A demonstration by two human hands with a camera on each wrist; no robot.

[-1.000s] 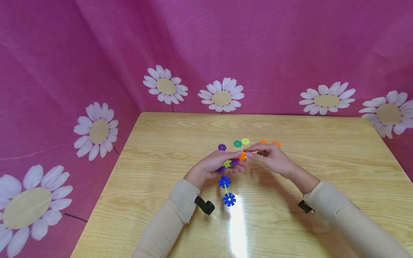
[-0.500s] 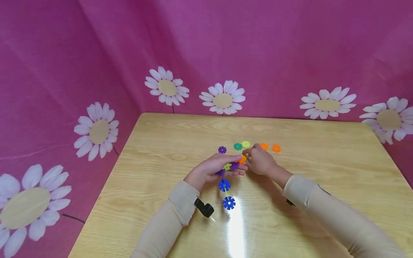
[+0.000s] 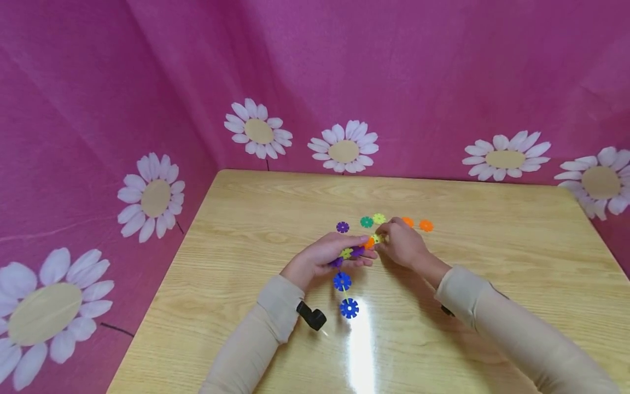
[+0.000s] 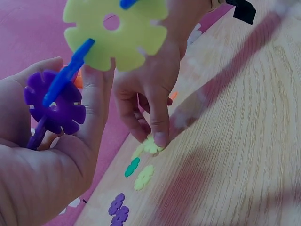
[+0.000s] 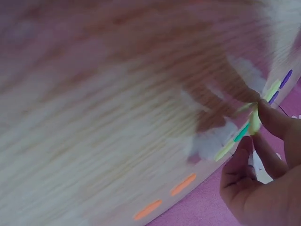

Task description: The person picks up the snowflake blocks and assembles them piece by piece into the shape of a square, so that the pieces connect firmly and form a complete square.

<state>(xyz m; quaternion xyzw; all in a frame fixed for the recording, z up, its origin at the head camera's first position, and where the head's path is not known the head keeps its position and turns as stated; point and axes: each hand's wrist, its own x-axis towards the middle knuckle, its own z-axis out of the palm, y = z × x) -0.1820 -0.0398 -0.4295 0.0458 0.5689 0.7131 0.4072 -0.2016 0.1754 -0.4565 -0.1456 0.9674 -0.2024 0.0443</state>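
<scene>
In the head view my left hand point(image 3: 322, 254) holds a chain of joined notched plastic discs, thumb over an orange disc point(image 3: 368, 243). Two blue discs point(image 3: 342, 281) hang at the chain's near end. The left wrist view shows part of the chain up close: a yellow disc point(image 4: 115, 35), a blue one edge-on and a purple disc point(image 4: 55, 101) by the palm. My right hand point(image 3: 404, 244) pinches a loose yellow disc point(image 4: 151, 145) between thumb and fingers, just right of the orange disc in the head view. Whether that disc touches the table cannot be told.
Loose discs lie farther back on the wooden table point(image 3: 275, 208): purple point(image 3: 342, 227), green point(image 3: 366, 221), yellow point(image 3: 379, 218) and two orange point(image 3: 426, 225), one partly behind the right hand. A pink flowered cloth point(image 3: 418, 82) hangs beyond the table's back and left edges.
My right hand has moved left from beside the orange disc, its fingers turning downward, and now pinches a yellow disc. The left hand keeps its hold on the chain, nearly still.
</scene>
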